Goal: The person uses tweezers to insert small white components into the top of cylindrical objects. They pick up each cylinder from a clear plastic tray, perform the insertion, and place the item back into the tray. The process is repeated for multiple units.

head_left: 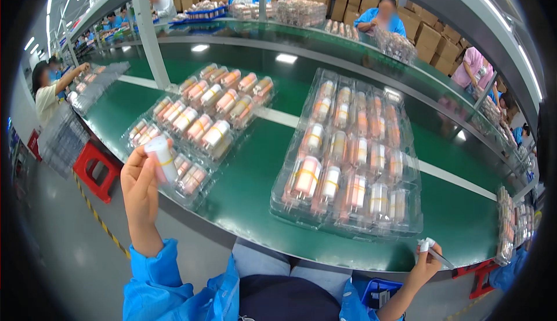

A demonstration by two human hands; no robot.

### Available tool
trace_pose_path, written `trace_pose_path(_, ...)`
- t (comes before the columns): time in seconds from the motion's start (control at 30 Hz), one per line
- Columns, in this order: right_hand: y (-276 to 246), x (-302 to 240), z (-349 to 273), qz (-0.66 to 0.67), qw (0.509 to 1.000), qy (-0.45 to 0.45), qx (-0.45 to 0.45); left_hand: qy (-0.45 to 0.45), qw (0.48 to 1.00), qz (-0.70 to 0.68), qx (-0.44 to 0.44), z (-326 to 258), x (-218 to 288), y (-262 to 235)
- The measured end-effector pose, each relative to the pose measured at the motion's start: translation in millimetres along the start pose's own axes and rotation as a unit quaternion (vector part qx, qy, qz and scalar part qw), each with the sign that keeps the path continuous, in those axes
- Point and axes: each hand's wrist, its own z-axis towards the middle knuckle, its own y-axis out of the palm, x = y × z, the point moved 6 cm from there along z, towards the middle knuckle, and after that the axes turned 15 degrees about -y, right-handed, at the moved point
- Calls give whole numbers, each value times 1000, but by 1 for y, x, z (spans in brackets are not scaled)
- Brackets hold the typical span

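My left hand [142,190] is raised at the near edge of the bench, its fingers closed round a small white and pink bundle [163,160] with a yellow band about it. Behind that bundle lies a clear plastic tray [219,160] holding several similar banded bundles. My right hand [425,269], with white covers on its fingertips, is at the front edge on the right. It pinches a thin, flat grey tool [444,261]; its exact kind is unclear. Between my hands sits a larger stack of clear trays [279,196], filled with banded white and pink bundles.
The green bench [243,205] carries a pale lengthwise stripe. A metal post [149,37] rises behind the left tray. More filled trays [506,225] stand at the far right. Red stools [97,170] are beside the bench. Co-workers sit across and at the left.
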Motion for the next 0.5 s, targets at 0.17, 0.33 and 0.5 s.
trace_pose_path(0.17, 12, -61, -4, 106, 990, -64, 65, -93, 965, -117, -217, -78, -33, 95)
trace_pose_path(0.33, 100, -117, -36, 324, 944, -4, -68, -165, 919, -105, -343, -134, -77, 164)
trace_pose_path(0.5, 136, -137, -50, 391, 894, 34, -217, -124, 909, -66, -393, -140, -88, 178)
